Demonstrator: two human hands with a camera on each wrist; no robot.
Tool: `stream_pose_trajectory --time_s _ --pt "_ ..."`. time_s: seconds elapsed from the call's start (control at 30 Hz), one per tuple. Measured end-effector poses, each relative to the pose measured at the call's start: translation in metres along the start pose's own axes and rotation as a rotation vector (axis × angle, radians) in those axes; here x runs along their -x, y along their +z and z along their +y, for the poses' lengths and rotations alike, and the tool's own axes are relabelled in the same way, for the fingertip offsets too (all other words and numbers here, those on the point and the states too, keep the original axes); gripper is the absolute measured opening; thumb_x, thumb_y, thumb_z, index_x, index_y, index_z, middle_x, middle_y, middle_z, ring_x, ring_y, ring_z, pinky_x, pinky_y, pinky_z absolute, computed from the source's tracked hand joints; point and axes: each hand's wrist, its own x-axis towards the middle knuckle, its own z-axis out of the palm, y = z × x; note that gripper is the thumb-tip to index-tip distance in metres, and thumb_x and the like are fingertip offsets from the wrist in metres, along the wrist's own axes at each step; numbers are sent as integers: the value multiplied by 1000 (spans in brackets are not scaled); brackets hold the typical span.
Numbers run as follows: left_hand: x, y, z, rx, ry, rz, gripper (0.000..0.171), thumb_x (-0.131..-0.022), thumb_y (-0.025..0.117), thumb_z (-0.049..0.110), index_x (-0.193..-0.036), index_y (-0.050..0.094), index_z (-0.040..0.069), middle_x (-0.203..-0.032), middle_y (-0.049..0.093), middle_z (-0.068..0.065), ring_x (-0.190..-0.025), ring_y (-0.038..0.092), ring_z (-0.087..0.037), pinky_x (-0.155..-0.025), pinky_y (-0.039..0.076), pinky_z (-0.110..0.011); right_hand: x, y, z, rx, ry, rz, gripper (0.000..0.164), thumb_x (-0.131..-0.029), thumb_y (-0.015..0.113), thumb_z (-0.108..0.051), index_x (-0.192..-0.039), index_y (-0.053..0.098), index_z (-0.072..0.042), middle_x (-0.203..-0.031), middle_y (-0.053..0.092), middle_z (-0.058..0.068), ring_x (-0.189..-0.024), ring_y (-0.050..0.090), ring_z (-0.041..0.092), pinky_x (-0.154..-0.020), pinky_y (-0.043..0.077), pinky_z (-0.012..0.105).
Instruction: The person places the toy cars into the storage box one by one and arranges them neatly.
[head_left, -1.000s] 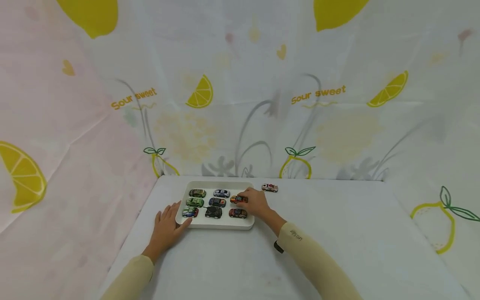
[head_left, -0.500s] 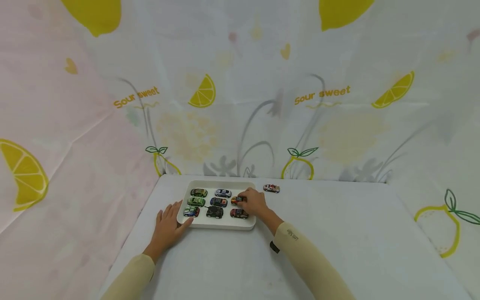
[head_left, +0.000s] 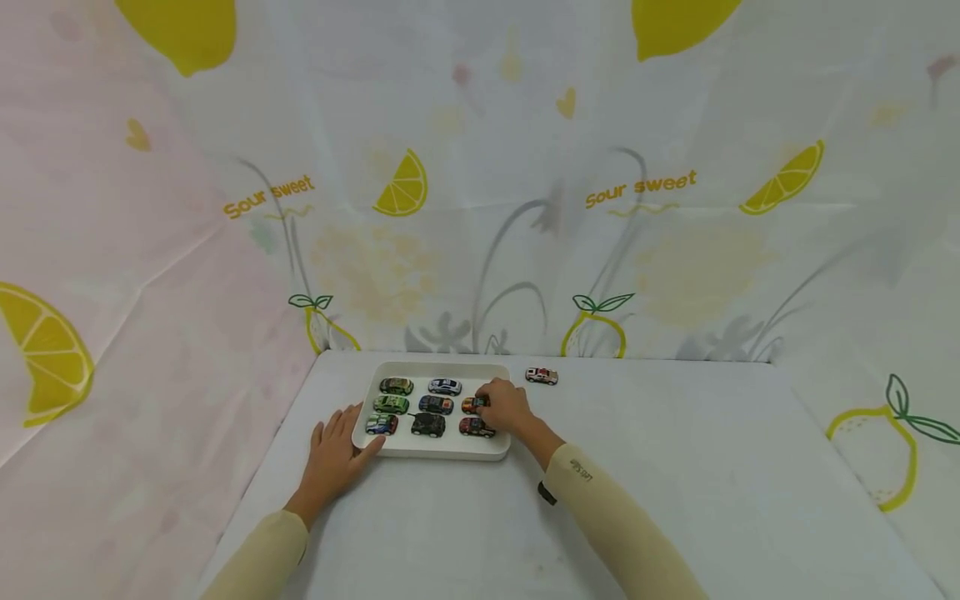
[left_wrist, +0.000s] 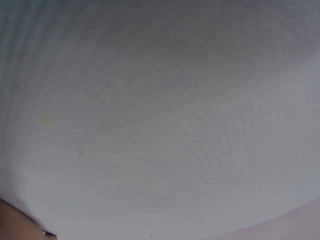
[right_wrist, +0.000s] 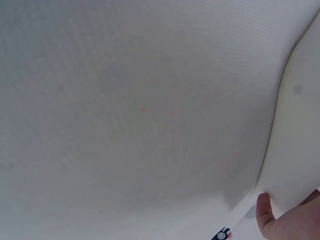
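Note:
A white tray [head_left: 427, 454] holds rows of small toy cars, among them a green one [head_left: 391, 404], a white-and-blue one [head_left: 445, 387] and a black one with a barrel [head_left: 428, 425]. My right hand [head_left: 510, 407] reaches over the tray's right rim and pinches an orange toy car [head_left: 470, 405], partly hidden by the fingers. Just nearer to me sits a dark red car [head_left: 476, 427]. Fingers spread, my left hand [head_left: 332, 458] rests against the tray's left front corner. In the right wrist view, my right hand [right_wrist: 292, 222] shows beside the tray's side [right_wrist: 297, 115].
A white-and-red toy car [head_left: 542, 376] stands on the white table [head_left: 637, 467], right of the tray's back corner. Behind the table hangs a lemon-print cloth [head_left: 480, 250]. The left wrist view shows mostly white tabletop [left_wrist: 160, 150].
The orange car has shifted slightly toward me in my right hand's fingers, now level with the middle row. My left hand stays at the tray's corner.

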Motion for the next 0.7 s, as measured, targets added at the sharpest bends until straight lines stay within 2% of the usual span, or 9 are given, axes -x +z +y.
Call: stream_pose_trajectory --time_s 0.7 --pt "-1 1 0 -9 -8 -13 85 -93 55 58 -153 29 3 -153 38 -24 -143 27 -45 -113 11 -67 1 6 4 -17 -33 55 27 -89 67 -21 -114 73 -12 -109 69 8 -103 62 27 -87 48 51"
